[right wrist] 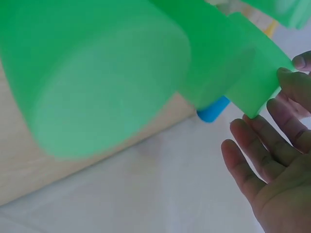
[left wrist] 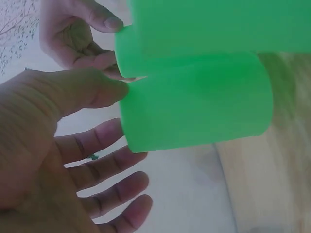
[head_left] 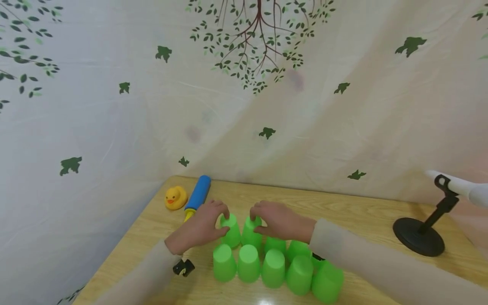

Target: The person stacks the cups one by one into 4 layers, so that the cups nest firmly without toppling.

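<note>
Upside-down bright green cups stand in two rows on the wooden table. My left hand (head_left: 200, 224) has its thumb and fingers about the top of the left back-row cup (head_left: 233, 238). In the left wrist view the thumb meets the edge of this cup (left wrist: 199, 104), with fingertips at its other side and the last fingers spread free. My right hand (head_left: 284, 221) pinches the top of the neighbouring cup (head_left: 251, 238) between thumb and fingers. From the right wrist, that cup (right wrist: 257, 73) shows between thumb and fingertips. Both cups stand side by side.
The front row of cups (head_left: 248, 264) runs close before the hands, and more back-row cups (head_left: 275, 245) lie under the right forearm. A yellow rubber duck (head_left: 176, 198) and a blue tube with a yellow end (head_left: 198, 192) sit back left. A black-based stand (head_left: 418, 237) is at right.
</note>
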A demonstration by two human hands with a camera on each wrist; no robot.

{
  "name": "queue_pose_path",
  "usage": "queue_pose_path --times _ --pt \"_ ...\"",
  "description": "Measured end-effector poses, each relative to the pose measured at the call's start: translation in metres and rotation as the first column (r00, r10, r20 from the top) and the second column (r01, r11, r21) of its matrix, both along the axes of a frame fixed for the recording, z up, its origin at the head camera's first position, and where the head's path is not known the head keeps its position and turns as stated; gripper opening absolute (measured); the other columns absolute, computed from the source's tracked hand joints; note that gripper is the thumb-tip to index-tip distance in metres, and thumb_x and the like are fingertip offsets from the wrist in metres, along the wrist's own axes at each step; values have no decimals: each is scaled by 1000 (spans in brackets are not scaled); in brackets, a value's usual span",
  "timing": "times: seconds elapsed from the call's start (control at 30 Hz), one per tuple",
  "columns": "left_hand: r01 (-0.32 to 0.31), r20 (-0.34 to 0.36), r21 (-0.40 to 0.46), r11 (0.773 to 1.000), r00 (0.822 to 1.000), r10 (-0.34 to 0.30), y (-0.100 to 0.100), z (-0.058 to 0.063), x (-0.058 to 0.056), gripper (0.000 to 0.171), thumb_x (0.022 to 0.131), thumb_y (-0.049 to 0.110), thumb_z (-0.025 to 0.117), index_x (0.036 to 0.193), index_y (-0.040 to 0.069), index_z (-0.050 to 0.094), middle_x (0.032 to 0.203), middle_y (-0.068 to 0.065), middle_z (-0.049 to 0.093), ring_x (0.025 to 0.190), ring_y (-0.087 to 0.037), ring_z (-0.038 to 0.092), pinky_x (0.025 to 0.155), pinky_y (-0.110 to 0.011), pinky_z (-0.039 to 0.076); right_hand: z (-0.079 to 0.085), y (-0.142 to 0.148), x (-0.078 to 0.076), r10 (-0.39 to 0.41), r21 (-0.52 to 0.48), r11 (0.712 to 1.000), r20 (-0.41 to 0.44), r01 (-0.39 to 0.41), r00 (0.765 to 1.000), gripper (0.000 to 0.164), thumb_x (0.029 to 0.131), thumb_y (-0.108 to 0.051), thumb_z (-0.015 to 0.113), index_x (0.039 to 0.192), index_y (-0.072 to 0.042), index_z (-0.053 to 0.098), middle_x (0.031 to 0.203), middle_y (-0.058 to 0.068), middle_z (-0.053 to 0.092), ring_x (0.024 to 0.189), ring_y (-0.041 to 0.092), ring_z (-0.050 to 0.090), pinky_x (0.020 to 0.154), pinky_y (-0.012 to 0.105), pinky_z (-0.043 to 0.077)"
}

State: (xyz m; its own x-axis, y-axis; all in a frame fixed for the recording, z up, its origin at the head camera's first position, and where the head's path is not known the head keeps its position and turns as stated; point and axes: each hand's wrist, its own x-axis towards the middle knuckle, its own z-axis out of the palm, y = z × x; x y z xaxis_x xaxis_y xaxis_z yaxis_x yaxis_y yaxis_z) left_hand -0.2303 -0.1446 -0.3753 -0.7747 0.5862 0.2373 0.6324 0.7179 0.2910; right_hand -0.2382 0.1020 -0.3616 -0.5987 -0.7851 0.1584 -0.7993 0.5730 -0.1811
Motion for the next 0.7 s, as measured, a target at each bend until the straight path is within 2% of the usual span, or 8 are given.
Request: queue_pose_path --times 0.17,0.33,0.5,0.7 --pt "-20 -58 86 996 998 25 0 3 -9 20 78 18 76 89 11 61 96 2 57 90 -19 47 78 -35 43 11 8 -9 -47 -37 998 -14 47 999 20 85 -25 72 98 -13 62 96 -2 59 84 14 59 70 28 49" --pt "-37 -83 107 994 995 46 6 0 -24 20 78 19 75 91 12 61 98 3 57 91 -17 48 79 -33 43 13 17 -23 -93 -77 993 -12 92 996 22 85 -24 73 98 -10 62 96 0 61 86 15 59 73 31 49" --pt "-55 -66 104 993 996 62 15 -5 -43 19 80 19 74 94 12 61 101 1 58 94 -20 50 80 -35 43 9 25 -41 -134 -106 986 -12 132 991 22 83 -23 74 96 -9 63 94 1 63 87 18 60 75 33 49" --pt "-74 -46 125 989 996 80 21 -11 -69 19 81 18 74 94 9 63 101 -3 62 100 -24 54 90 -37 41 5 30 -63 -198 -108 975 -15 195 980 22 82 -23 75 93 -8 64 91 2 63 84 19 61 73 34 49"
